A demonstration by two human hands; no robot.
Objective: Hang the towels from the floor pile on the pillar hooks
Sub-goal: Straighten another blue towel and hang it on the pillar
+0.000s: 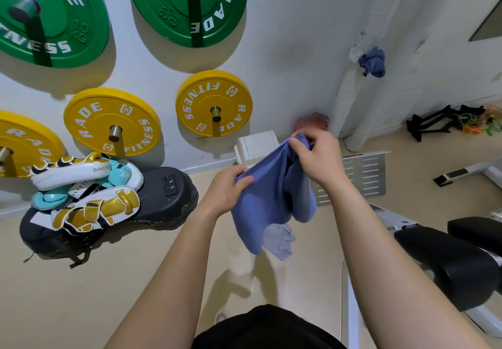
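My left hand grips the near edge of a blue towel, thumb on top of the cloth and fingers curled under it. My right hand pinches the far top corner, bunching it between thumb and fingertips. The towel is held up between both hands in front of me, above the beige floor, and its lower part hangs down in loose folds. A paler blue-grey towel shows just beneath the held one; I cannot tell whether it lies on the floor or hangs with the held one. Up and to the right, another blue towel hangs bunched against the white pillar, with a small metal hook further right on the same face. Just beyond my hands a white bin stands against the wall. On the wall to the left hang green weight plates and yellow weight plates, and below them gold-and-white boxing pads are piled on a black kick shield. A black padded roller of a gym machine sits at my right.
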